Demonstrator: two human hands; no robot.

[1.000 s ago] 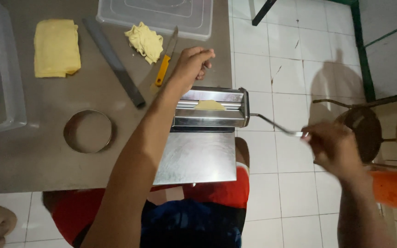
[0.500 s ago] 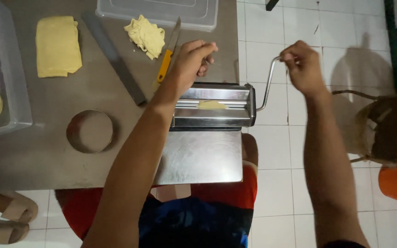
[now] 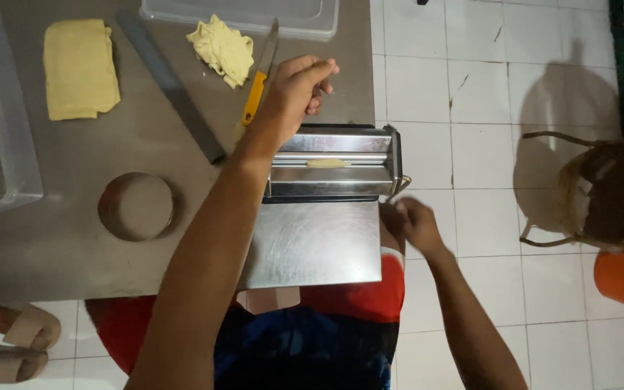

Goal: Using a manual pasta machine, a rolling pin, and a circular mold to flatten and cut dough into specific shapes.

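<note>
A steel pasta roller (image 3: 334, 180) is fixed at the right edge of a grey table (image 3: 59, 245), and a strip of yellow dough (image 3: 326, 163) lies between its rollers. My left hand (image 3: 297, 90) hovers just beyond the machine with its fingers drawn together; nothing shows in them. Low beside the machine's right end, my right hand (image 3: 413, 224) is blurred and closed around the crank handle (image 3: 401, 185). The machine's flat steel chute (image 3: 319, 245) slopes toward me.
On the table lie a folded dough sheet (image 3: 79, 68), crumpled dough scraps (image 3: 222, 49), an orange-handled knife (image 3: 258, 90), a long metal blade (image 3: 171, 87) and a ring cutter (image 3: 137, 206). Clear plastic tubs (image 3: 254, 11) stand at the back. A chair (image 3: 601, 191) stands on the tiled floor.
My right hand has swung the crank from high beside the machine down to low near its front right corner. My left hand has stayed beyond the rollers.
</note>
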